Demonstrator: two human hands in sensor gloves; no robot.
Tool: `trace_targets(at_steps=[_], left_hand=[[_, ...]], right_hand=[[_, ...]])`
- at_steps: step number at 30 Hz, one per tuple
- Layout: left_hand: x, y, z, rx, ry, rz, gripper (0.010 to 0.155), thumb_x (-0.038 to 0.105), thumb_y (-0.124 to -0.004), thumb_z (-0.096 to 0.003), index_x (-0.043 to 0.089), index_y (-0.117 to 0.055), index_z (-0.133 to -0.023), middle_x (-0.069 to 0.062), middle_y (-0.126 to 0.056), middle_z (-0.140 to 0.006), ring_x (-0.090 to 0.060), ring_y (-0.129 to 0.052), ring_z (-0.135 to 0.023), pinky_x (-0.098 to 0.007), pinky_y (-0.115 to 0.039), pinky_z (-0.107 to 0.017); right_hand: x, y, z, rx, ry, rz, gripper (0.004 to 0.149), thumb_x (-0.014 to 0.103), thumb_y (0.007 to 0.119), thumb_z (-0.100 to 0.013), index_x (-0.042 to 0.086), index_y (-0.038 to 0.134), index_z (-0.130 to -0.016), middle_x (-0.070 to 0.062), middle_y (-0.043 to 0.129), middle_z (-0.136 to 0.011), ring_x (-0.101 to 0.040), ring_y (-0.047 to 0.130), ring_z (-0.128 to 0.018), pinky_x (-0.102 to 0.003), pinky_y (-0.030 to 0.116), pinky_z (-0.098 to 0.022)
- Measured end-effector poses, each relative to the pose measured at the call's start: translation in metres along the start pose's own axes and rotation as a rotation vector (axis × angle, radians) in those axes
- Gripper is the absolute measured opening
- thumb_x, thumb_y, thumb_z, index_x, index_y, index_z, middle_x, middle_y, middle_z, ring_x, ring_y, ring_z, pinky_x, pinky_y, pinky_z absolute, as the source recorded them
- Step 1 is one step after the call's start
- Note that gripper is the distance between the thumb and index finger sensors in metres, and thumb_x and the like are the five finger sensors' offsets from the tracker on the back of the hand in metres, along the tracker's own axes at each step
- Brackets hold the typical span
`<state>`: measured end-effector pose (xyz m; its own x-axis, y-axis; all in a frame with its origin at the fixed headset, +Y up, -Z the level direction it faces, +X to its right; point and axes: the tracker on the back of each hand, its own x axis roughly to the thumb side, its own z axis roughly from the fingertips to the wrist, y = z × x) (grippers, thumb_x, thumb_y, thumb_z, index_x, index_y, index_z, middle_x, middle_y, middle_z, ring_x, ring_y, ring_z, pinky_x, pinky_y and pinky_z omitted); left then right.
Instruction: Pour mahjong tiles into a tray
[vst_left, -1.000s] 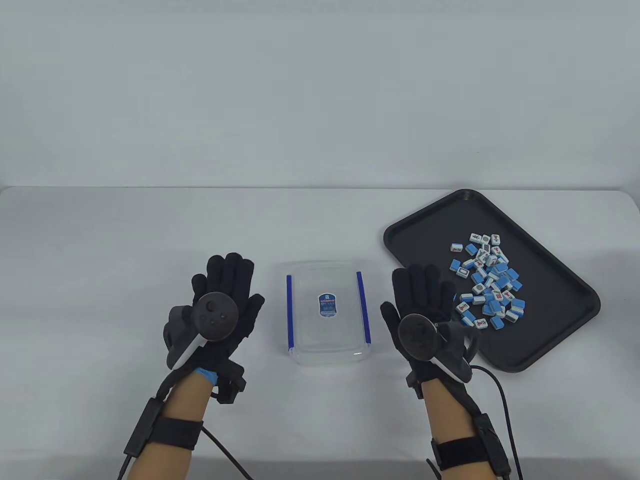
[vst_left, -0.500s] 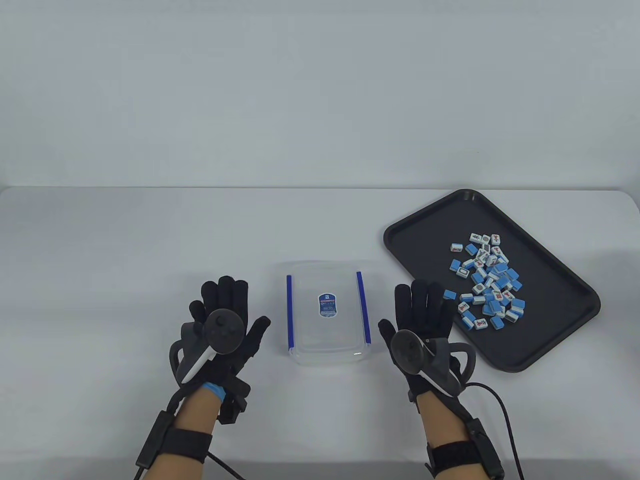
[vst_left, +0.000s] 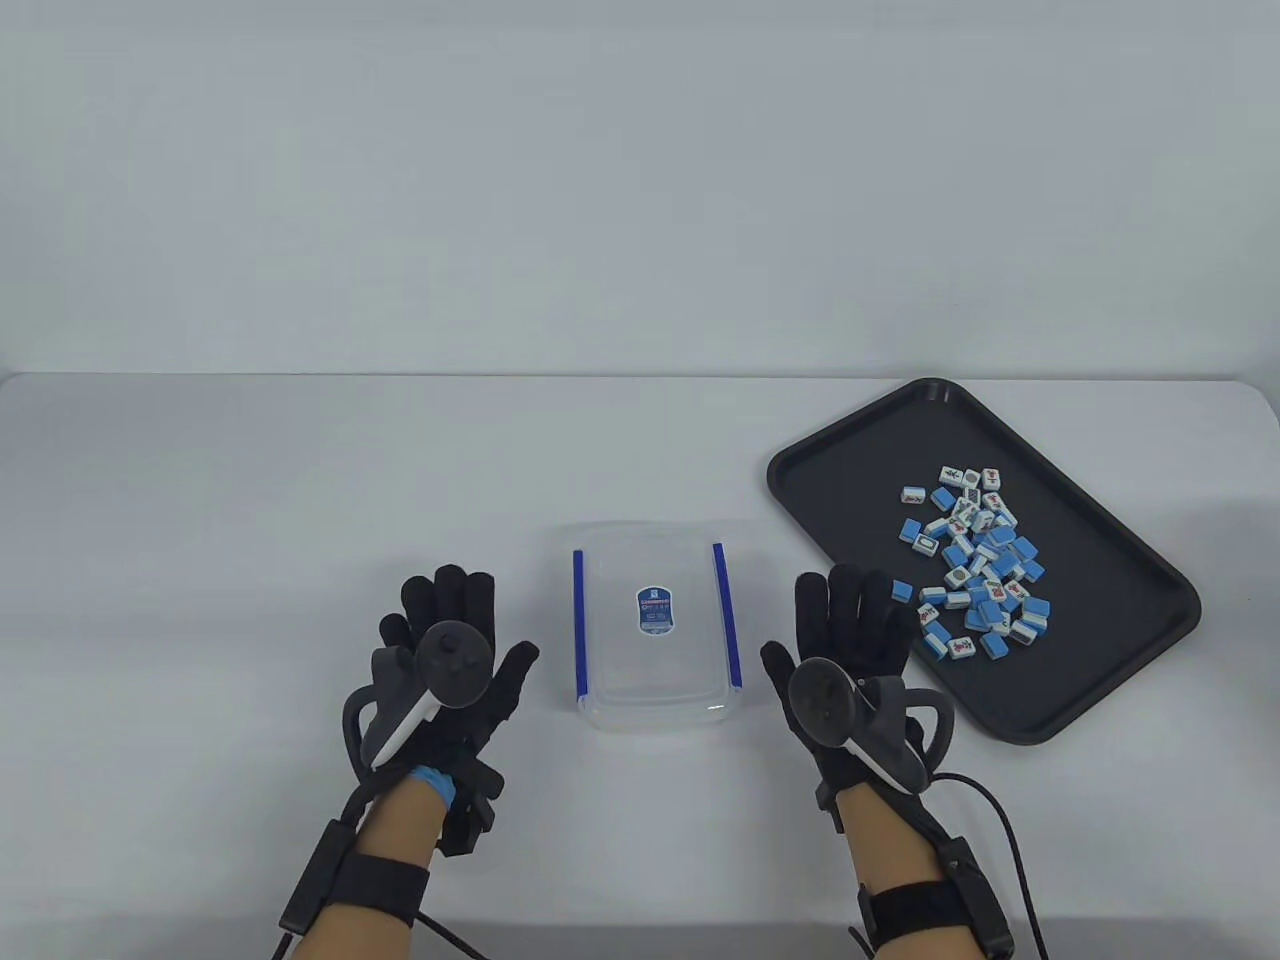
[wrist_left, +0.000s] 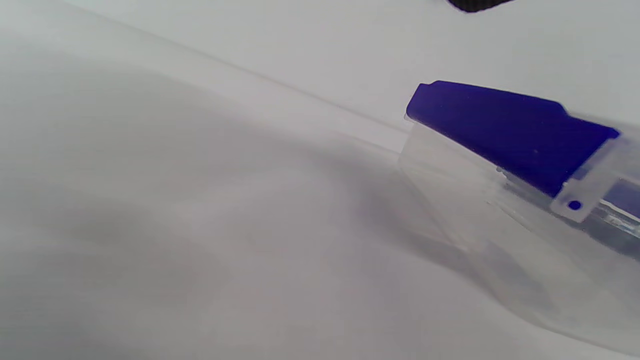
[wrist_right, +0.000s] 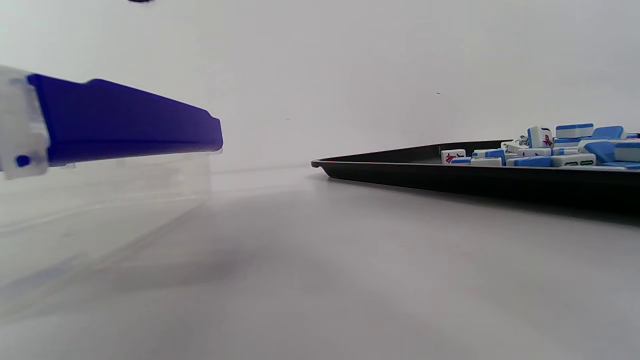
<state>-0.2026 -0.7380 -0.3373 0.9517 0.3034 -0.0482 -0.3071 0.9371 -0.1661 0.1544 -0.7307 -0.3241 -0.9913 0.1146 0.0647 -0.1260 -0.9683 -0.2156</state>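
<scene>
A clear plastic box (vst_left: 655, 690) with blue side clips stands on the table between my hands, with no tiles in it. A black tray (vst_left: 830, 480) at the right holds a pile of blue and white mahjong tiles (vst_left: 975, 565). My left hand (vst_left: 455, 625) lies flat and open left of the box, holding nothing. My right hand (vst_left: 850, 620) lies flat and open between the box and the tray, holding nothing. The left wrist view shows the box's blue clip (wrist_left: 505, 135). The right wrist view shows the box (wrist_right: 100, 200), the tray (wrist_right: 450, 175) and the tiles (wrist_right: 565, 147).
The white table (vst_left: 300, 480) meets a plain white wall at the back. Cables trail from both wrists to the table's front edge.
Both hands have drawn back toward the front edge, away from the box. The box, tray and tiles have not moved.
</scene>
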Motion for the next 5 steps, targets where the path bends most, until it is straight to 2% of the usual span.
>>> trace_targets(at_steps=[5], left_hand=[[-0.0027,-0.0001,0.0006,-0.005,0.012,0.020,0.075,0.067,-0.044,-0.0597,0.039,0.005,-0.109,0.008,0.011,-0.118,-0.022,0.020,-0.106,-0.045,0.007,-0.072]], right_hand=[[-0.0001,0.0003,0.0011,0.010,0.003,0.004,0.072,0.057,0.045,-0.061,0.023,0.009,-0.114,-0.012,0.001,-0.117,-0.037,-0.009,-0.105,-0.056,0.000,-0.073]])
